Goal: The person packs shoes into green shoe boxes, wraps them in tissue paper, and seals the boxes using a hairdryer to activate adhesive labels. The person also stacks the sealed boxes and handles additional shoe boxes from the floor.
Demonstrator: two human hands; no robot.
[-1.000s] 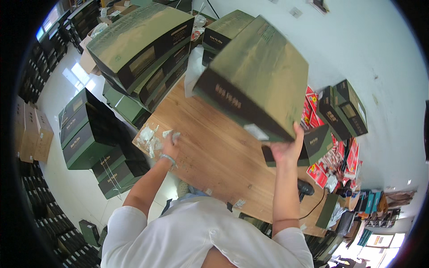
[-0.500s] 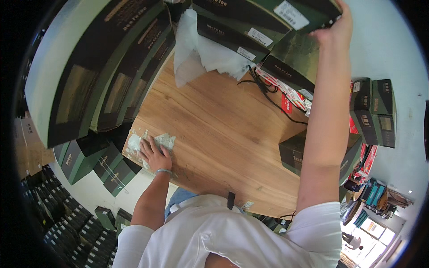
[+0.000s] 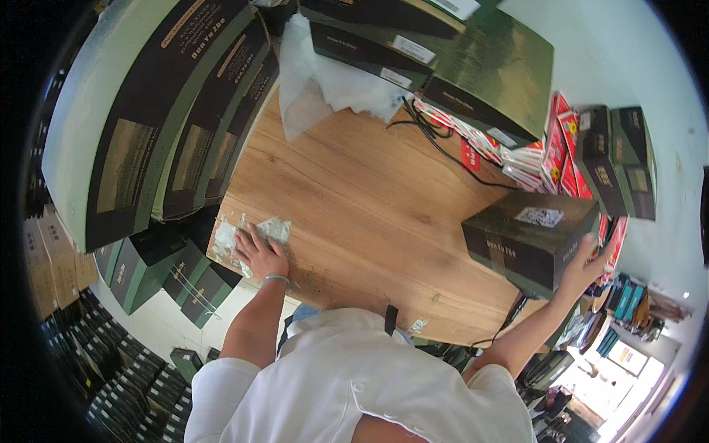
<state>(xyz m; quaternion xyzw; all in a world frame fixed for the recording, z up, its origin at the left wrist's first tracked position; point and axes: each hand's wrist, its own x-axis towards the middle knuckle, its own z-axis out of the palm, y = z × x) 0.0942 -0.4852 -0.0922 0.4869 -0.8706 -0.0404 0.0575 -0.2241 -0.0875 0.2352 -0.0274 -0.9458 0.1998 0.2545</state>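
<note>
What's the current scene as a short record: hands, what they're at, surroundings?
left_hand: left hand flat, fingers spread, over whitish patches at the table corner
right_hand: right hand at the right end of a dark green box, fingers extended; firmness of contact unclear
surface: wood-grain table
left_side: stacked dark green boxes
far_side: translucent plastic sheet, black cable, more green boxes
right_side: red-and-white packets
</note>
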